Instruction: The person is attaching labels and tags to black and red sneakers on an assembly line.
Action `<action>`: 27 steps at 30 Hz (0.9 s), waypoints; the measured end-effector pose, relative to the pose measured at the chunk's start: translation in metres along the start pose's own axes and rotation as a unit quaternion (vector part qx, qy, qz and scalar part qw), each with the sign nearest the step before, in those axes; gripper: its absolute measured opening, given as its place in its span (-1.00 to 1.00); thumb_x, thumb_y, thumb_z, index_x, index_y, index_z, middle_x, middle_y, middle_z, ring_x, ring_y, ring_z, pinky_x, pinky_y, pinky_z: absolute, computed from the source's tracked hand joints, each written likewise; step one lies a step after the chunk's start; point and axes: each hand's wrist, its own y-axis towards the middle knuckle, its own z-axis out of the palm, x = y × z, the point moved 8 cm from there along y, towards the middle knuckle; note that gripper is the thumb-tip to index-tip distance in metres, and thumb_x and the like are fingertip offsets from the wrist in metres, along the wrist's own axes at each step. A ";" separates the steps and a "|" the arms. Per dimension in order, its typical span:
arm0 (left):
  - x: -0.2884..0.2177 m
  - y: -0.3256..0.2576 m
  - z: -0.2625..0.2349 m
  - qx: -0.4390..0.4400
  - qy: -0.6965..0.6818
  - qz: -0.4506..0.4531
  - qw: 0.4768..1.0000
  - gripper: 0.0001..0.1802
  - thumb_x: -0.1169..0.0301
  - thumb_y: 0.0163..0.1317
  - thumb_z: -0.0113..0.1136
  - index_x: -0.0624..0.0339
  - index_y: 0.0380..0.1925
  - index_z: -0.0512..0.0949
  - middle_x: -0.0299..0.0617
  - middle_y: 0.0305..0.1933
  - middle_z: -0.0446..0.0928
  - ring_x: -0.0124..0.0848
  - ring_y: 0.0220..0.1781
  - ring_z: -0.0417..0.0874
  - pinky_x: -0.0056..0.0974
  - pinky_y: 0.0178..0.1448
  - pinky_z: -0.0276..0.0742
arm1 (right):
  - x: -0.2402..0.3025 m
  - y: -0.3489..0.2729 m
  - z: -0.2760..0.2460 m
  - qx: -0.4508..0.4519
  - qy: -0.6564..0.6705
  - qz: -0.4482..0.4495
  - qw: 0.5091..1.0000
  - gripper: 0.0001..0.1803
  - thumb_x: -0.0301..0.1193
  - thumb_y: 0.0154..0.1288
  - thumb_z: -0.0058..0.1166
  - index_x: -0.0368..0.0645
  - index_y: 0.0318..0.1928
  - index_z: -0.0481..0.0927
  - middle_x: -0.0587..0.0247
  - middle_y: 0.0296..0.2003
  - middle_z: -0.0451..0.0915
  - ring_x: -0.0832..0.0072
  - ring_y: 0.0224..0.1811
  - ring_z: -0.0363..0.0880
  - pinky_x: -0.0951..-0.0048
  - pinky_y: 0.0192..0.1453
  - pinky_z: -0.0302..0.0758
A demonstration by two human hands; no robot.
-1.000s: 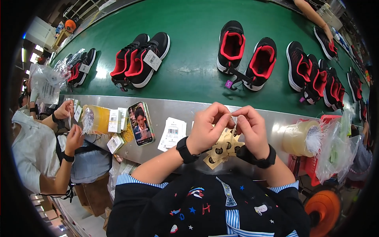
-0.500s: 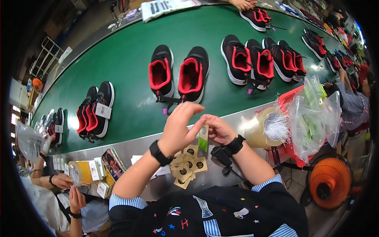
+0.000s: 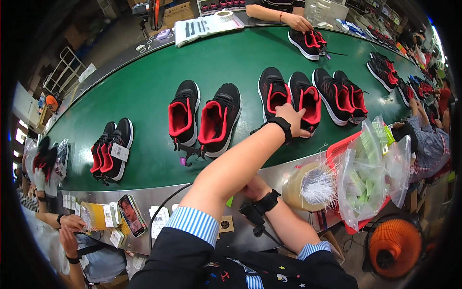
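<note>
My left hand [image 3: 292,120] reaches across the green belt, its fingers bent over the heels of a pair of black-and-red sneakers [image 3: 272,91]. What lies under the palm is hidden. My right hand [image 3: 255,188] stays low at the near metal edge, mostly covered by my left forearm. Beside it a green corner of a small card tag [image 3: 230,201] pokes out; the fingers around it are hidden. Below my left arm lie brown square cards [image 3: 226,224], largely covered. Another sneaker pair [image 3: 220,118], left of my hand, has a black hanger [image 3: 190,151] with a purple tag at its heels.
A yellowish tub of white plastic fasteners [image 3: 294,190] stands right of my right hand, before a red basket [image 3: 332,154] of clear bags. An orange fan [image 3: 392,248] is at lower right. A phone [image 3: 132,214] lies at left near a co-worker's hands [image 3: 71,236]. Another person handles shoes opposite.
My left hand has left the card tag and stretched away to the right, onto the sneakers. My right hand remains near the edge. The view has shifted, showing more of the far side.
</note>
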 end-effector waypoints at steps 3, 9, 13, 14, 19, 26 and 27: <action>0.015 0.004 0.016 0.000 -0.013 -0.001 1.000 -0.17 -0.26 -0.10 0.12 0.08 0.06 0.36 0.10 -0.21 0.52 -0.05 -0.19 0.56 -0.09 -0.16 0.46 | -0.003 0.001 0.002 0.039 0.004 0.020 0.999 -0.85 -0.22 0.23 0.01 0.04 -0.41 0.42 0.62 -0.73 0.19 0.80 -0.78 0.01 0.70 -0.71 -0.12; 0.053 -0.066 0.009 -0.017 -0.079 0.055 0.995 -0.29 -0.23 -0.11 0.18 0.22 -0.27 0.37 0.05 -0.52 0.52 -0.04 -0.40 0.59 -0.08 -0.31 0.47 | 0.006 -0.007 0.010 0.034 0.018 0.029 0.999 -0.90 -0.35 0.23 -0.02 -0.07 -0.28 0.47 0.59 -0.69 0.22 0.82 -0.75 0.05 0.76 -0.72 -0.12; 0.075 -0.119 -0.002 0.008 -0.029 0.013 0.999 -0.16 -0.30 -0.19 0.17 0.26 -0.19 0.35 0.04 -0.43 0.54 -0.08 -0.34 0.59 -0.11 -0.27 0.49 | 0.008 -0.003 0.007 0.074 -0.011 0.017 0.997 -0.91 -0.40 0.21 -0.02 -0.06 -0.27 0.47 0.59 -0.67 0.27 0.84 -0.76 0.06 0.79 -0.74 -0.10; 0.079 -0.131 -0.011 -0.069 -0.050 0.024 0.996 -0.17 -0.29 -0.17 0.17 0.26 -0.17 0.35 0.06 -0.36 0.52 -0.08 -0.28 0.58 -0.10 -0.23 0.48 | 0.008 -0.005 0.003 0.037 -0.001 0.017 0.999 -0.91 -0.40 0.21 -0.02 -0.06 -0.27 0.47 0.59 -0.66 0.28 0.84 -0.77 0.06 0.80 -0.75 -0.10; 0.170 -0.202 -0.066 -0.246 -0.072 -0.111 0.960 -0.45 0.00 0.01 0.19 0.29 -0.24 0.45 0.04 -0.20 0.48 -0.06 -0.13 0.50 -0.10 -0.08 0.43 | 0.012 -0.007 0.015 0.103 0.000 0.009 0.995 -0.96 -0.39 0.24 -0.04 -0.05 -0.33 0.42 0.59 -0.67 0.27 0.86 -0.77 0.02 0.80 -0.74 -0.08; 0.243 -0.272 -0.018 -0.186 -0.039 -0.187 0.964 -0.46 0.04 0.10 0.13 0.29 -0.15 0.35 0.18 -0.30 0.49 0.01 -0.23 0.50 -0.05 -0.10 0.38 | 0.007 -0.008 0.018 0.081 -0.002 0.013 0.997 -0.94 -0.40 0.24 -0.03 -0.07 -0.35 0.40 0.58 -0.69 0.23 0.84 -0.76 0.03 0.79 -0.73 -0.10; 0.233 -0.275 -0.022 -0.184 -0.041 -0.185 0.964 -0.46 0.04 0.10 0.13 0.29 -0.15 0.35 0.18 -0.30 0.49 0.01 -0.23 0.50 -0.05 -0.10 0.38 | 0.007 -0.009 0.019 0.086 -0.007 0.009 0.996 -0.94 -0.40 0.24 -0.03 -0.07 -0.35 0.40 0.58 -0.69 0.23 0.84 -0.76 0.03 0.80 -0.73 -0.09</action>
